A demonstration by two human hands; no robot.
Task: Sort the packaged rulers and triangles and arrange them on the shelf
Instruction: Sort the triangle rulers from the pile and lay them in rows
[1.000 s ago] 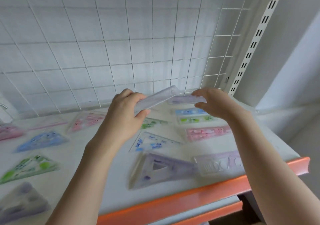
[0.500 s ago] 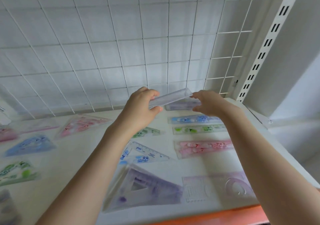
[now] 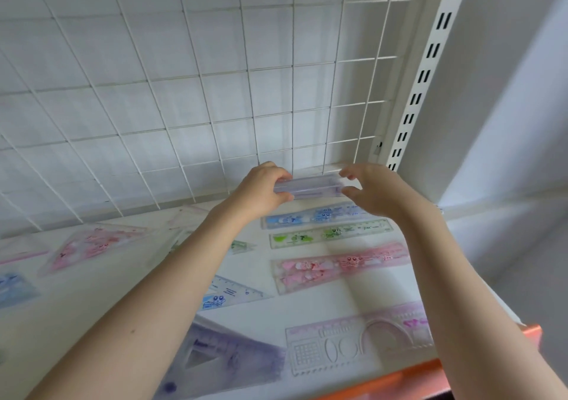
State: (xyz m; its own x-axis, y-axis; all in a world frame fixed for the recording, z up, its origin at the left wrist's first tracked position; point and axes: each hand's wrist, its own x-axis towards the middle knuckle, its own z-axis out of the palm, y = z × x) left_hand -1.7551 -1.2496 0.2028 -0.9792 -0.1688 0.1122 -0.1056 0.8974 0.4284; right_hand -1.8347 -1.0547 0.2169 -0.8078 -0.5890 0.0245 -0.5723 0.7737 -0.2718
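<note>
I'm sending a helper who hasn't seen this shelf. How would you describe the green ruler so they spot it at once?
Start at the white wire grid behind the white shelf, then look at the column of packaged rulers on the right. The green ruler lies second from the back, between the blue ruler and the wider pink ruler; it alone has green cartoon prints.

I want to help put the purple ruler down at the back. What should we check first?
1. Both hands hold the purple ruler: left hand ok, right hand ok.
2. Ruler level: ok.
3. Lined up with blue ruler: ok.
4. Free spot behind blue ruler: cannot tell, hands hide it.
5. Ruler touching the shelf yet: cannot tell.
</note>
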